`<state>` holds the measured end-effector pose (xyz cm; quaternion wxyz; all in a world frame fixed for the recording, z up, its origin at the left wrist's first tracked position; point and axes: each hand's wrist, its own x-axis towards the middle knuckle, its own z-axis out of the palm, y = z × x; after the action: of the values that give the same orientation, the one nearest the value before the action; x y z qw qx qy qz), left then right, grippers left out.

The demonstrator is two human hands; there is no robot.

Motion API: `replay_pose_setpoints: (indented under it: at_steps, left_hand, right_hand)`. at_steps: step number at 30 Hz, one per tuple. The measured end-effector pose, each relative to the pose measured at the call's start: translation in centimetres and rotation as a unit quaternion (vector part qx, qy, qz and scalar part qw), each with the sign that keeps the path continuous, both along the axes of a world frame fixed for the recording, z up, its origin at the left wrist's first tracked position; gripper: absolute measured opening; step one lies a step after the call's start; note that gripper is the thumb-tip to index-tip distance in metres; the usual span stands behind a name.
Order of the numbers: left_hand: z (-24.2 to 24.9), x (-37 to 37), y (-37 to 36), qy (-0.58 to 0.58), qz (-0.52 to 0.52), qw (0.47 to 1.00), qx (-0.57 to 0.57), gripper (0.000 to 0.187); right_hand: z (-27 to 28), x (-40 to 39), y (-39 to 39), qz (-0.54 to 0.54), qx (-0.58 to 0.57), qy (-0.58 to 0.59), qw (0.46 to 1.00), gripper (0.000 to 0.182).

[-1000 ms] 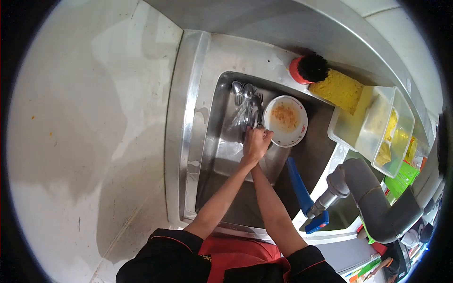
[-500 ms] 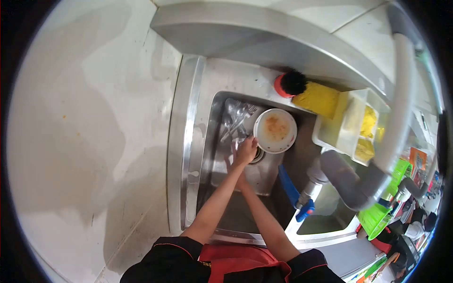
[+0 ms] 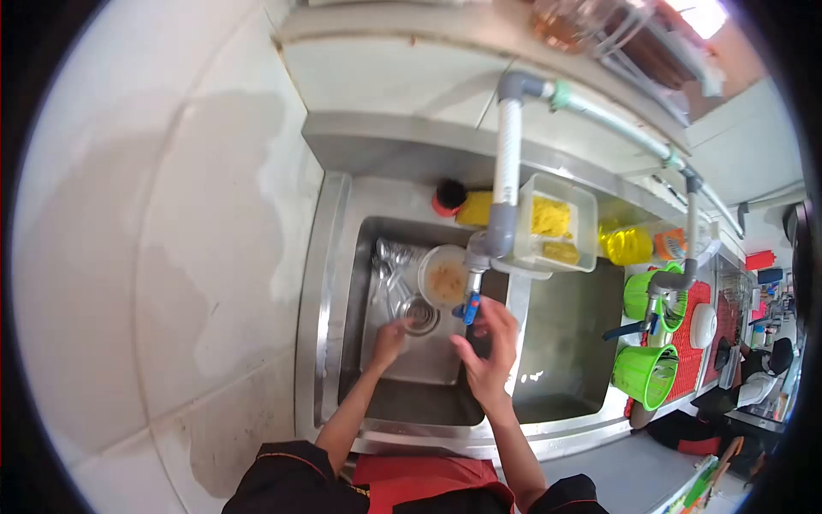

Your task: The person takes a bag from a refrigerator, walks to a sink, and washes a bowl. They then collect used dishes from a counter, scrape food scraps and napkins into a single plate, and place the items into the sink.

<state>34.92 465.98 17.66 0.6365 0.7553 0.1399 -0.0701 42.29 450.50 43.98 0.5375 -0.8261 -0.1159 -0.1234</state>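
My left hand point(image 3: 390, 341) is low in the left sink basin point(image 3: 424, 367), its fingers near the round drain point(image 3: 420, 317) and partly curled out of sight. Thumb and fingers apart, my right hand point(image 3: 490, 353) is raised right at the blue tap handle point(image 3: 471, 310). The handle belongs to a tap on a grey and white pipe point(image 3: 508, 163). Beyond the drain, a white bowl point(image 3: 438, 276) with cloudy liquid and brown bits sits in the basin, partly behind the tap. Spoons and forks point(image 3: 390, 278) lie in a heap left of it.
A second basin point(image 3: 561, 343) with water adjoins on the right. Along the back ledge stand a black-bristled brush point(image 3: 451, 193), a yellow sponge point(image 3: 473, 210) and a clear container point(image 3: 584, 197) with yellow sponges. Farther right are green baskets point(image 3: 644, 377) and a person point(image 3: 758, 385).
My hands have parted: the right moved up to the tap handle, the left stays low by the drain. The handle shows at a different angle. The camera view has shifted to the right.
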Motion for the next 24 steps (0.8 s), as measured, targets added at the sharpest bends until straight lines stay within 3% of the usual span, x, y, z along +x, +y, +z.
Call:
replay_pose_setpoints:
  at_steps: [2,4,7,10,18,20,24]
  left_hand:
    - [1.7,-2.1,0.3,0.016,-0.024,0.997,0.069,0.022]
    - [2.9,-3.5,0.6,0.015,-0.019,0.998,0.057,0.021]
    - [11.7,-2.7,1.4,0.033,-0.024,0.994,0.104,0.02]
    - [14.9,0.5,3.6,-0.206,0.072,0.968,0.123,0.018]
    - [34.5,16.8,7.1,-0.392,0.185,0.846,0.31,0.017]
    - [38.7,19.9,5.2,-0.437,0.172,0.835,0.287,0.018]
    - [44.6,24.8,-3.0,-0.474,0.038,0.847,0.238,0.026]
  right_hand:
    - [-1.6,0.9,0.8,-0.032,-0.012,-0.015,0.999,0.052]
    - [-0.9,1.1,1.0,-0.035,-0.007,-0.035,0.999,0.047]
    - [0.6,1.2,1.0,-0.025,0.003,-0.063,0.998,0.035]
    - [-0.7,1.7,0.3,0.007,0.007,-0.083,0.996,0.029]
    - [2.5,1.5,-2.8,0.134,0.054,-0.017,0.989,0.03]
    - [1.2,0.9,-4.1,0.15,0.056,0.007,0.987,0.029]
    - [-0.4,-1.8,-7.1,0.142,0.085,0.07,0.984,0.026]
